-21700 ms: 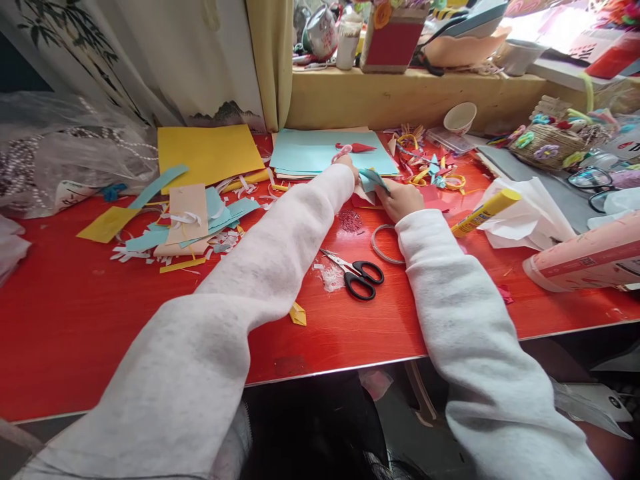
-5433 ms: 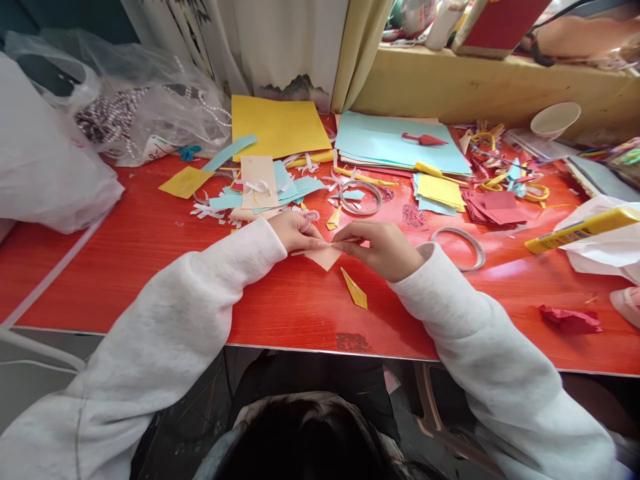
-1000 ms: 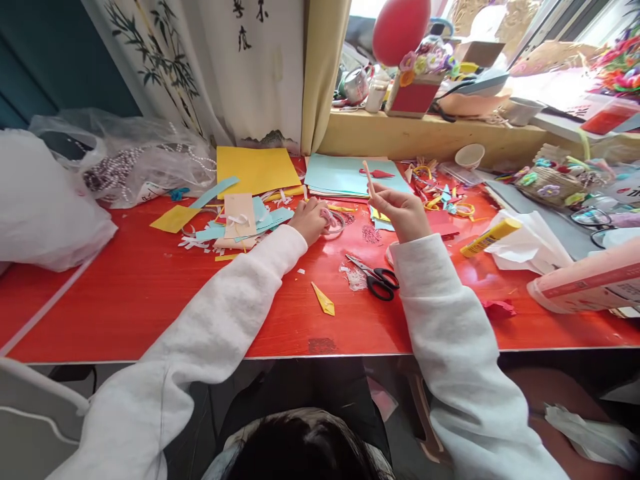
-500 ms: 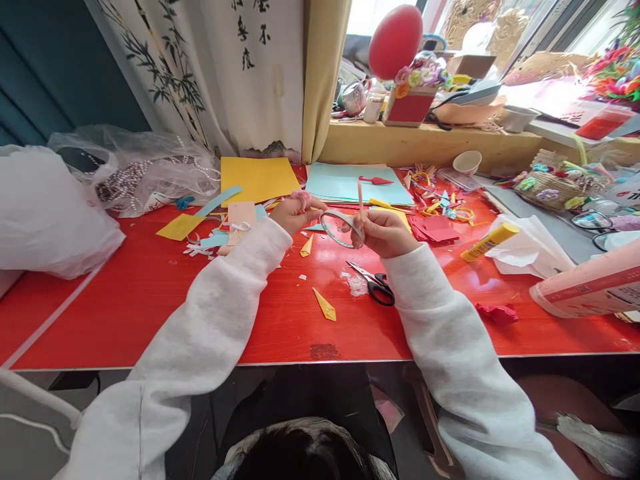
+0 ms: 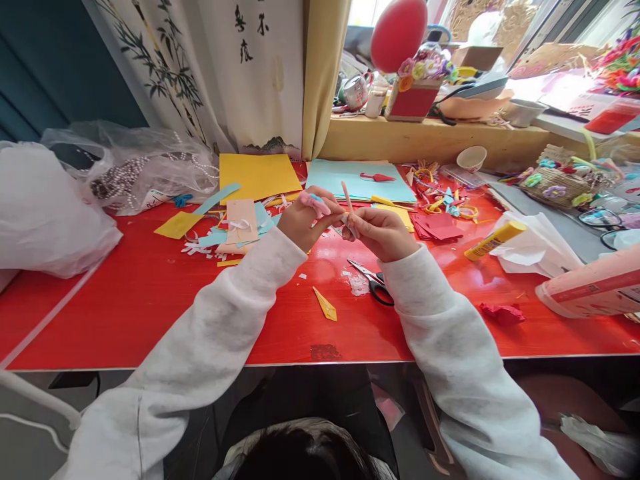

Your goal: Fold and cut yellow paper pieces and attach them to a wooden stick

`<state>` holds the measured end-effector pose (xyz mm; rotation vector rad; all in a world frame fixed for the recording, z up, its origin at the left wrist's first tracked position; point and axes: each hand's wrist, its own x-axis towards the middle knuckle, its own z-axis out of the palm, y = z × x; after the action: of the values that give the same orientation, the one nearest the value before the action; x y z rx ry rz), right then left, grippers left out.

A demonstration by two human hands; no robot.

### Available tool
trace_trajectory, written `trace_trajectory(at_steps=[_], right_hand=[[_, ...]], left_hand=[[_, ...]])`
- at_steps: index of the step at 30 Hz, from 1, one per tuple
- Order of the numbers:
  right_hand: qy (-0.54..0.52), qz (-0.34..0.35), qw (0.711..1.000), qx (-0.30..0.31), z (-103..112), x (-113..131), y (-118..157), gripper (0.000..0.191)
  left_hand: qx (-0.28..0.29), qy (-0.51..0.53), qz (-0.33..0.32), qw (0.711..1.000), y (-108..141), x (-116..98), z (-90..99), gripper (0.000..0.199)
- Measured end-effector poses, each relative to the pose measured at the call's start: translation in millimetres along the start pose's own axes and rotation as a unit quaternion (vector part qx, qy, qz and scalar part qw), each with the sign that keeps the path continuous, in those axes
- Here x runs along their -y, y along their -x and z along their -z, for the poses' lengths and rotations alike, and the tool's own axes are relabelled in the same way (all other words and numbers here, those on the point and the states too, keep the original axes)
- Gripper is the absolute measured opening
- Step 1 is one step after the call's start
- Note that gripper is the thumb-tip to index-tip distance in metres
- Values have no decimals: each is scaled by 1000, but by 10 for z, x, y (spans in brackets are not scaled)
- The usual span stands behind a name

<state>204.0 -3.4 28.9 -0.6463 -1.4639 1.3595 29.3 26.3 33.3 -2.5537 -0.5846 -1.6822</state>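
Observation:
My left hand [image 5: 306,223] and my right hand [image 5: 383,233] meet above the table, fingertips almost touching. Between my right thumb and fingers a thin pale-pink stick [image 5: 347,195] points up, perhaps rolled paper. A narrow whitish strip [image 5: 351,231] sits at the fingertips of both hands, mostly hidden by them; my left fingers pinch at its end. Over my left fingers lies a small pink thing with some blue [image 5: 316,203]; whether it is worn or held I cannot tell. Below, scissors [image 5: 370,280] with black handles and a folded yellow paper piece [image 5: 325,305] lie on the table.
The red table [image 5: 210,327] holds yellow paper [image 5: 260,177], light-blue sheets [image 5: 345,183], red paper squares [image 5: 439,227] and a yellow glue stick [image 5: 495,240]. A pink bottle [image 5: 590,287] lies at the right, and a white plastic bag [image 5: 50,210] at the left.
My left hand has moved right to meet my right hand. The pale strip, a wide loop between the hands before, is now bunched at the fingertips. The pink stick leans further left.

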Motion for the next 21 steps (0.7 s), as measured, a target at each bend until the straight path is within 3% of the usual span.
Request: trace_trajectory(at_steps=[4, 11, 17, 21], right_hand=[[3, 10, 1000, 1, 0, -17, -10, 17], [48, 8, 999, -4, 11, -43, -29, 20], [74, 11, 997, -3, 5, -37, -19, 21], [33, -5, 999, -1, -39, -40, -22, 22]], left_hand=[[0, -30, -3, 1000, 21, 0, -26, 11], [53, 6, 109, 993, 55, 45, -66, 12], [82, -16, 146, 986, 24, 13, -56, 11], [83, -3, 176, 981, 41, 6, -78, 11]])
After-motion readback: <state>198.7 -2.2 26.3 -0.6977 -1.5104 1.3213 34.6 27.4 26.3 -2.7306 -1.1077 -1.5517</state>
